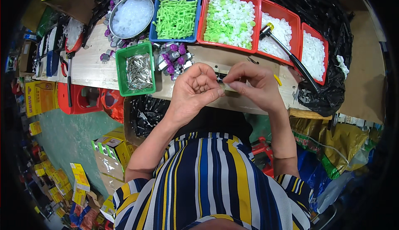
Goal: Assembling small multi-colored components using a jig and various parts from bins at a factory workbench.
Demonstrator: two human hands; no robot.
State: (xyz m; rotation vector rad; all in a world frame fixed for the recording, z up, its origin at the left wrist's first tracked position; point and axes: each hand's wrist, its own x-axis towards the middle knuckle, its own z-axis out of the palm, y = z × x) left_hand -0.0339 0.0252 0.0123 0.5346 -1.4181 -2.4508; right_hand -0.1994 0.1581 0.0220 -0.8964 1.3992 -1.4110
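Above the front of the wooden workbench (208,57), my left hand (195,89) and my right hand (255,84) meet with fingertips almost touching. Thumb and fingers are pinched on each hand. What they grip is too small to make out; a thin pale bit shows near the fingertips. Between them sits a small black part (220,76), partly covered by my fingers. Nearest my left hand lie grey and purple plastic pieces (176,57) in a heap. A green bin (135,70) of slender metal pins stands further left.
Along the back stand a metal bowl (131,16) of clear pieces, a blue bin (175,18) of green sticks and red bins (230,20) of white and green parts. A black-handled hammer (289,53) lies across two red bins. Black parts (307,7) pile up behind.
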